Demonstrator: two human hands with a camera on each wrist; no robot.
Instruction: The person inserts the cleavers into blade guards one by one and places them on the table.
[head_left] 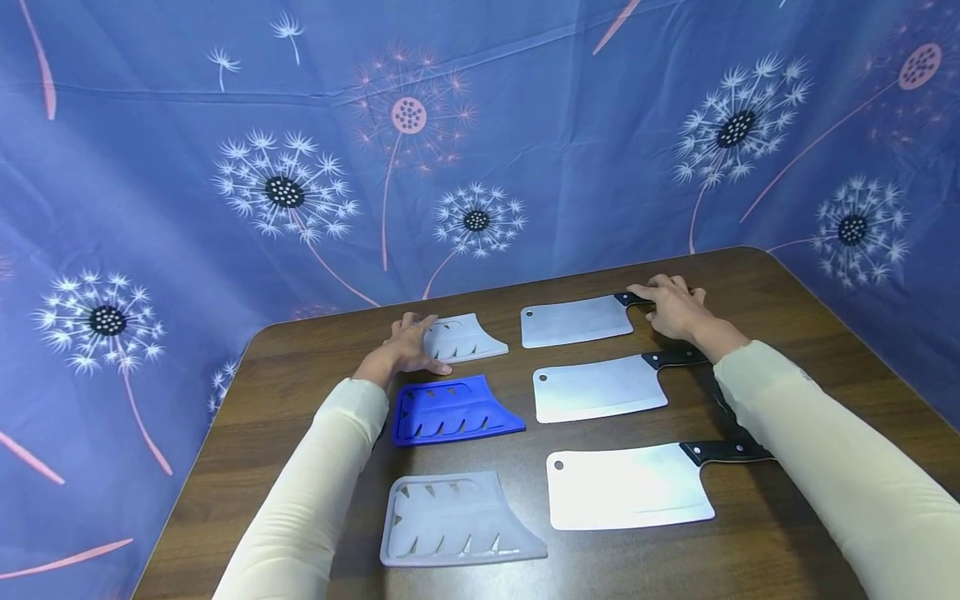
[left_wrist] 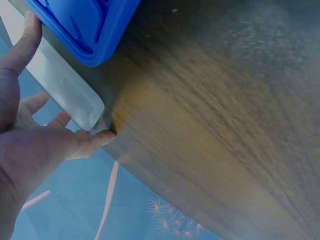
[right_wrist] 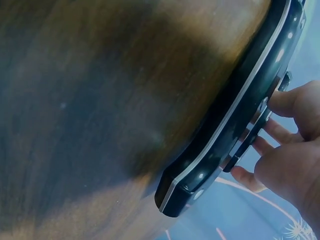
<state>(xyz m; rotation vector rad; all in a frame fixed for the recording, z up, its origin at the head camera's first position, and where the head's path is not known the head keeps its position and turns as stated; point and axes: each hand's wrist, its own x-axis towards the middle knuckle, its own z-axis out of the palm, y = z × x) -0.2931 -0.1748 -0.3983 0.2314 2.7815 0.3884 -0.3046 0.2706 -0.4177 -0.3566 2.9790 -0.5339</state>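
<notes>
My left hand (head_left: 408, 344) spans the left end of a translucent white slotted blade cover (head_left: 465, 340) at the back of the table. In the left wrist view its thumb (left_wrist: 22, 47) lies along the near edge, with the fingers spread round the far side and end. At the back right, my right hand (head_left: 678, 310) holds the black handle (head_left: 627, 298) of the far cleaver (head_left: 577, 321) between thumb and fingers. The hand hides most of that handle in the head view. The cleaver's blade lies flat, pointing left.
A blue blade cover (head_left: 453, 410) and a translucent grey one (head_left: 457, 517) lie nearer on the brown wooden table (head_left: 285, 467). Beside them lie a middle cleaver (head_left: 600, 389) and a front cleaver (head_left: 626, 487), handles to the right. A blue dandelion-print cloth (head_left: 570, 167) hangs behind.
</notes>
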